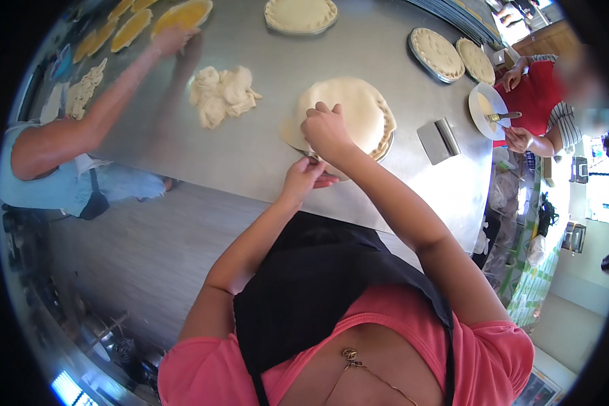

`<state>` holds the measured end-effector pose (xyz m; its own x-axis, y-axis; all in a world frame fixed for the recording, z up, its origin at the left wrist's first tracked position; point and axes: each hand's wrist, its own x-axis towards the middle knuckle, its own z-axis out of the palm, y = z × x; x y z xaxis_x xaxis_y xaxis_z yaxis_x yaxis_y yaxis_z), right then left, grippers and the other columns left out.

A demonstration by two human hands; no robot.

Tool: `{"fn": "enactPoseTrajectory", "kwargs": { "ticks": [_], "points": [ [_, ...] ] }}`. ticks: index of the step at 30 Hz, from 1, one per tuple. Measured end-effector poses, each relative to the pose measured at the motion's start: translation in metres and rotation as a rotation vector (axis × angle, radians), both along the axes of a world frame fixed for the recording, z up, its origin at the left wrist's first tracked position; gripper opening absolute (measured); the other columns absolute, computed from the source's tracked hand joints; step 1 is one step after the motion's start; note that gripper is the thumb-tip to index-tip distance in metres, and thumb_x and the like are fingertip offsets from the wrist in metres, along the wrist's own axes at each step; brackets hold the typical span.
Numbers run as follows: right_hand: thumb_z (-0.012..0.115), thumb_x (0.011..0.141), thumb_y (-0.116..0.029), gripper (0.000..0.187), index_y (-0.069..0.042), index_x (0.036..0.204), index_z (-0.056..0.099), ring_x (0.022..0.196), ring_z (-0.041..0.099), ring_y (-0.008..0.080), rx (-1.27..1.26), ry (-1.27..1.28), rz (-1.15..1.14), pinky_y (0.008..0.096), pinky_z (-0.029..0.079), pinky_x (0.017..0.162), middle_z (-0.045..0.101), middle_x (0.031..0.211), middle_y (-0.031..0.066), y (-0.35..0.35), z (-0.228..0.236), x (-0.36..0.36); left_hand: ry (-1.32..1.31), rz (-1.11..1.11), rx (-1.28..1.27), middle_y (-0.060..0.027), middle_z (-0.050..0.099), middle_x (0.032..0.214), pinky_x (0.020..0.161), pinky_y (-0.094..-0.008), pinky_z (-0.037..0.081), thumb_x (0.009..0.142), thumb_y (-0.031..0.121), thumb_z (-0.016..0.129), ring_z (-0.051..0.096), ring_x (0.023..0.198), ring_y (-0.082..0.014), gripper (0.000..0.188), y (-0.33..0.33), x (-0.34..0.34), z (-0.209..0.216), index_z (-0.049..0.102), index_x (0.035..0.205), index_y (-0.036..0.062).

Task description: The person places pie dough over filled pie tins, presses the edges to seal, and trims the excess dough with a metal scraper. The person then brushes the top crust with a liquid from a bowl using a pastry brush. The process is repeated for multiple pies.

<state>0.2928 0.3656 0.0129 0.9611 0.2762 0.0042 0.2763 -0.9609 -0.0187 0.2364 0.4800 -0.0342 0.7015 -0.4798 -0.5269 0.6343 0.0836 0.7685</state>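
Observation:
A round pie (348, 101) with a pale, smooth top crust sits in a pan at the table's near edge. Its right rim is folded into a rope-like crimp, while a flat flap of dough (291, 135) sticks out on the left. My right hand (327, 128) is curled closed over the near-left part of the crust, its fingertips mostly hidden. Just below it, my left hand (306, 179) pinches the pie's near-left edge, with some fingers lying under the rim. A crumpled heap of dough (223, 95) lies to the left, and a metal bench scraper (439, 141) to the right.
Crimped pies (300, 15) (437, 54) stand farther back. At the far left, another person's hand (172, 40) touches yellow-filled shells (181, 16). A co-worker in red (540, 91) on the right holds a white bowl (482, 111) with a brush (505, 116).

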Motion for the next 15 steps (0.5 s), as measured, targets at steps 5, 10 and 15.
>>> {"fn": "enactPoseTrajectory", "kwargs": {
  "ticks": [5,10,15],
  "points": [
    [0.065,0.069,-0.017,0.006,-0.02,0.071,0.07,0.089,0.048,0.0166,0.046,0.105,0.074,0.0331,0.035,0.075,0.056,0.078,-0.0015,-0.055,0.006,-0.047,0.009,-0.268,-0.237,-0.011,0.063,0.098,0.073,-0.0267,0.054,0.096,0.022,0.047,0.067,0.082,-0.0203,0.028,-0.063,-0.035,0.02,0.051,0.111,-0.001],
    [0.063,0.07,-0.014,0.01,-0.021,0.073,0.07,0.091,0.049,0.0177,0.022,0.118,0.065,0.0329,0.036,0.076,0.057,0.08,-0.0012,-0.08,0.017,-0.064,-0.064,-0.811,-0.055,-0.0085,0.065,0.081,0.071,-0.0257,0.052,0.095,0.025,0.05,0.066,0.077,-0.016,0.028,-0.04,-0.021,0.031,0.056,0.106,0.0007],
    [0.066,0.069,-0.012,0.009,-0.018,0.075,0.07,0.088,0.05,0.0184,0.09,-0.032,0.119,0.0333,0.037,0.074,0.056,0.076,-0.0004,-0.061,0.01,-0.057,-0.023,-0.473,-0.031,-0.0075,0.065,0.078,0.07,-0.024,0.051,0.095,0.026,0.049,0.066,0.077,-0.0152,0.026,0.019,-0.016,0.029,0.058,0.105,0.0033]
  ]
}}
